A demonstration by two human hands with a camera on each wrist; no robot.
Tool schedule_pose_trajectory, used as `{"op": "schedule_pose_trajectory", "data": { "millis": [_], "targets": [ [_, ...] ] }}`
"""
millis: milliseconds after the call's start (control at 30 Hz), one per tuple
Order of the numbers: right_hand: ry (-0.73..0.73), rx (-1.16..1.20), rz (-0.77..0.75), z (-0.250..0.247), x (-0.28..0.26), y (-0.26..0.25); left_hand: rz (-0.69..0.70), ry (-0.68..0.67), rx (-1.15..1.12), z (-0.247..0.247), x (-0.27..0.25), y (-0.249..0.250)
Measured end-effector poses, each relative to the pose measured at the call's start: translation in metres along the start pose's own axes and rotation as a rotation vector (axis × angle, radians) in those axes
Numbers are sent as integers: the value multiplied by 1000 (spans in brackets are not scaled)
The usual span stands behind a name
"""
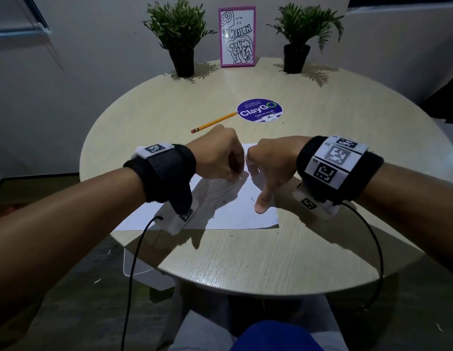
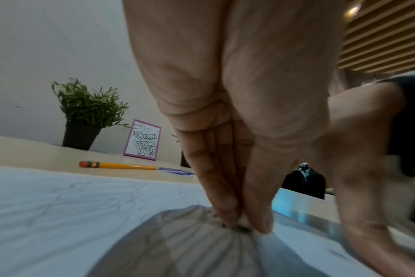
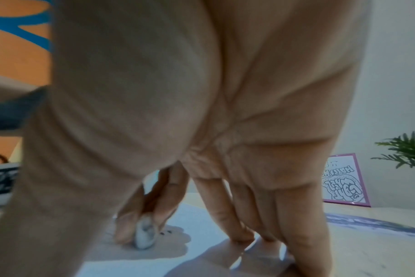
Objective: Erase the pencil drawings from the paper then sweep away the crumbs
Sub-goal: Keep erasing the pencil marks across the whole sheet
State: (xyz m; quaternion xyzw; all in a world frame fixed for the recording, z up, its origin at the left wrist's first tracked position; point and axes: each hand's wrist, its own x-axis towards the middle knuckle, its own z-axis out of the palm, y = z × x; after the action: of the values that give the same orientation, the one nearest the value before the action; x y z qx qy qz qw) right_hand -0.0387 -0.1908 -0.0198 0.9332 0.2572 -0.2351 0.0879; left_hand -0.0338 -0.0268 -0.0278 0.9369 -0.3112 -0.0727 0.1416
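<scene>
Left hand [image 1: 220,155] pinches a small white eraser [image 3: 143,237] between thumb and fingertips, pressing it onto the paper [image 1: 233,211]. Right hand [image 1: 268,168] presses straight, spread fingers [image 3: 239,221] and thumb flat on the sheet. White paper lies at the round table's [image 1: 321,148] near edge, bearing faint pencil lines and dark crumbs [image 1: 252,198].

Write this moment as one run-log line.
left hand: pinches eraser, rubbing paper | right hand: fingers press paper flat | pencil: idle on table | crumbs: unswept
</scene>
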Motion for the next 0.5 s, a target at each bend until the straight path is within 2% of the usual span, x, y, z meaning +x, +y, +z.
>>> {"op": "schedule_pose_trajectory", "data": {
  "millis": [267,400,500],
  "targets": [
    [31,13,-40,-1,7,5,76,-73,-40,7,-25,12],
    [49,-21,-28,-2,9,3,-37,95,-50,-3,-3,3],
    [59,-23,-24,-2,12,3,-82,92,-67,1,4,-3]
  ]
}}
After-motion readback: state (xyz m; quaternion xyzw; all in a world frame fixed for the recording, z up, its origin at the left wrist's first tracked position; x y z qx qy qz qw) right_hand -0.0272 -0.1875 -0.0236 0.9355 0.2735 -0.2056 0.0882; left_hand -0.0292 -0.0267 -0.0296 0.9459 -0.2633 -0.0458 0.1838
